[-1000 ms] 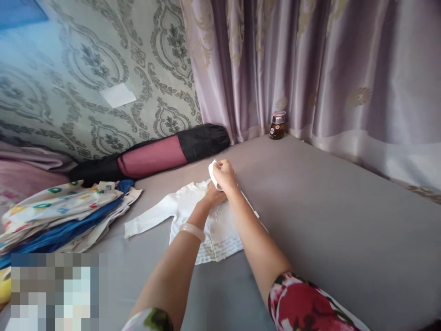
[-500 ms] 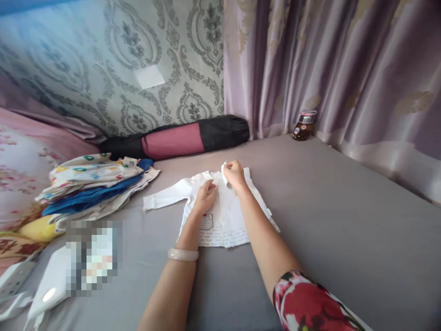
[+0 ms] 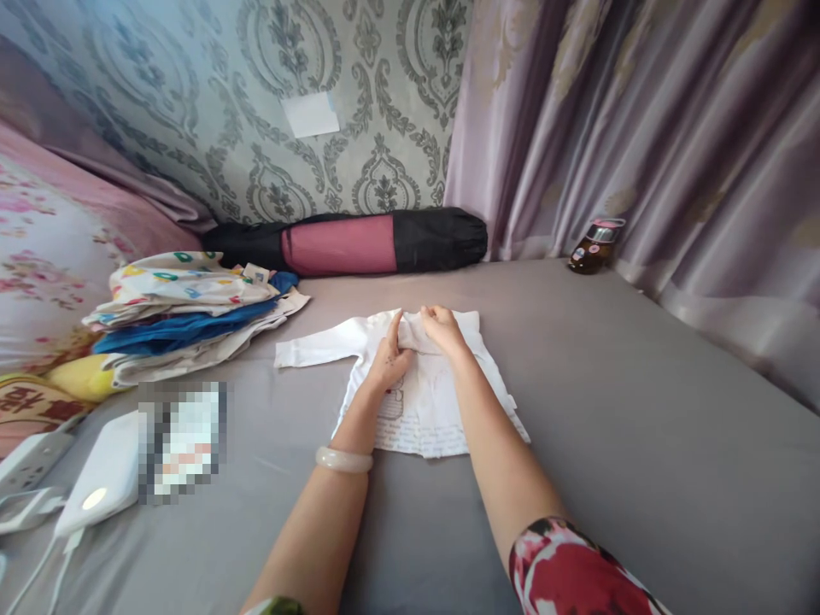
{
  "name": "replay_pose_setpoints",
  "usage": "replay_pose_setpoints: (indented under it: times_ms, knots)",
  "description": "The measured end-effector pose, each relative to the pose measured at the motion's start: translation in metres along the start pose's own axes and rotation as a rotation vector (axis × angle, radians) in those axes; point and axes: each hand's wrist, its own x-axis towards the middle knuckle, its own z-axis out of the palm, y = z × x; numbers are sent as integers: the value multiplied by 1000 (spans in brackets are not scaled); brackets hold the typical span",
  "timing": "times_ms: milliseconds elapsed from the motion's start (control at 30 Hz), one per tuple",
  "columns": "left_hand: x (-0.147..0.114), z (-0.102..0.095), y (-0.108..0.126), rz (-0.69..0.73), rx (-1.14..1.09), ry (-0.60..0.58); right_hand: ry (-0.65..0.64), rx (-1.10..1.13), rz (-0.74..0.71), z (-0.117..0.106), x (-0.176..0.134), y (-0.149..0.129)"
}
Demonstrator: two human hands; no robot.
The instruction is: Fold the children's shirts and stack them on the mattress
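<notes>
A small white long-sleeved shirt (image 3: 436, 401) lies flat in front of me, its hem printed with rows of small text. One sleeve (image 3: 319, 345) stretches out to the left; the other is folded in over the chest, partly hidden by my hands. My left hand (image 3: 389, 360) rests on the shirt near the neckline, fingers extended and thumb apart. Close beside it, my right hand (image 3: 442, 328) has its fingers curled at the upper edge of the shirt, pinching the white cloth. The fingertips of that hand are partly hidden.
Folded clothes (image 3: 192, 316) are stacked on the left of the grey bedsheet (image 3: 615, 444). Nearer lie a white power device (image 3: 106, 470) with cables and a power strip (image 3: 35, 461). A black and pink rolled bag (image 3: 342, 243) lies along the wall; a dark bottle (image 3: 593, 248) stands at right.
My right hand has lowered the raised white cuff onto the shirt, towards the neckline. My left hand's fingers have straightened. The view has shifted slightly left.
</notes>
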Motion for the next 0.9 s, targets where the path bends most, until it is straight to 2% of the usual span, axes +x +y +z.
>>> replay_pose_setpoints:
  times_ms: [133, 300, 400, 500, 633, 900]
  knots:
    - [1, -2, 9, -66, 89, -26, 18, -225, 0, -12, -5, -1]
    - [1, -3, 16, -158, 142, 46, 108, -459, 25, -14, -7, 8]
    - [1, -5, 15, -216, 139, 131, 83, -543, 106, -9, -8, 13]
    - [0, -6, 11, -256, 154, 185, 37, -600, 111, -2, -11, 16]
    - [0, -6, 5, -230, 194, 189, 7, -675, 85, 7, -15, 24]
    - [0, -5, -4, -149, 279, 199, 34, -727, 38, 14, -17, 35]
